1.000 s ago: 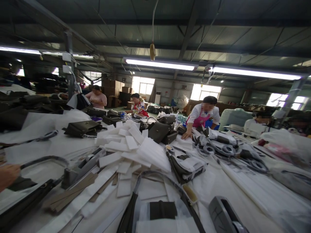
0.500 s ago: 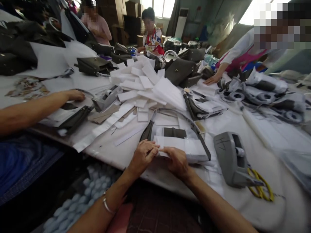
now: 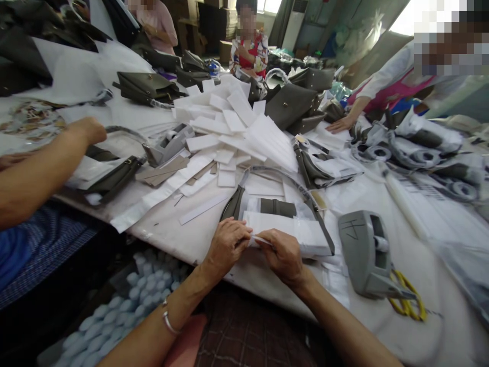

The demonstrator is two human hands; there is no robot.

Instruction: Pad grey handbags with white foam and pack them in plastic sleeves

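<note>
In front of me a dark olive handbag (image 3: 278,207) lies on the table, its looped handle (image 3: 298,186) in clear wrapping. White sheet material (image 3: 290,228) covers its near side. My left hand (image 3: 227,243) is closed in a pinch at the bag's near left corner. Beside it, my right hand (image 3: 282,256) pinches a thin white strip (image 3: 263,240) between thumb and fingers. The fingertips of both hands almost meet at this strip. What lies inside the left pinch is too small to make out clearly.
A grey tape dispenser (image 3: 357,255) and yellow-handled scissors (image 3: 408,295) lie to my right. White foam pieces (image 3: 233,122) are heaped beyond the bag. A co-worker's arm (image 3: 57,163) reaches in at left, another's hand (image 3: 342,124) rests at far right. Wrapped rolls (image 3: 416,153) lie there too.
My hands have barely moved; more of the white strip shows at my right fingertips. The left co-worker's hand has moved left, away from the bag there. The view has shifted slightly.
</note>
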